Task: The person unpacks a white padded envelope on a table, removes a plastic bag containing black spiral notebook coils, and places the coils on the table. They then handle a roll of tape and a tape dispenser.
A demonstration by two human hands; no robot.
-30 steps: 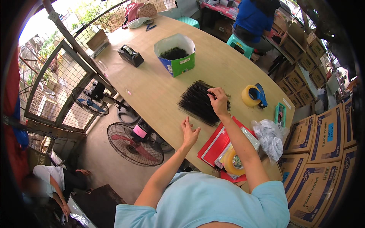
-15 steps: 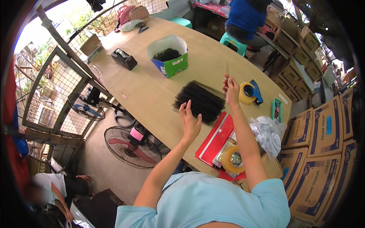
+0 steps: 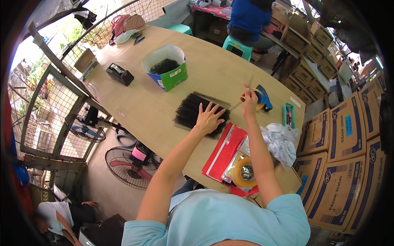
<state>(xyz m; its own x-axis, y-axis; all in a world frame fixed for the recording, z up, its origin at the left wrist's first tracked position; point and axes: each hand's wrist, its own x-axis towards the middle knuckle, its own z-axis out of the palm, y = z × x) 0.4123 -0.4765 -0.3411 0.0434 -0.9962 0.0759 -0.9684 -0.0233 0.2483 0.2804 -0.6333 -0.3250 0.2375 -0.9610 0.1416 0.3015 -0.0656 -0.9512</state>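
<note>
Light blue short-sleeved T-shirt, bare forearms, no gloves, rings or watch

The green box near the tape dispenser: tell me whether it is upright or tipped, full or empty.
Upright, partly filled. The green box stands on the table with its white liner open upward and dark coils inside, below the rim.

Daylight is pouring in beyond the left hand (image 3: 209, 119), overexposing the wire-mesh grille (image 3: 49, 110); fisheye bending is warping edges, and a black vignette is ringing the frame.

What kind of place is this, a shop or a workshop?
Most likely a small packing or assembly workshop: stacked cardboard cartons line the right side, a pile of black spiral bindings lies on the long wooden table, and tape rolls sit nearby.
</note>
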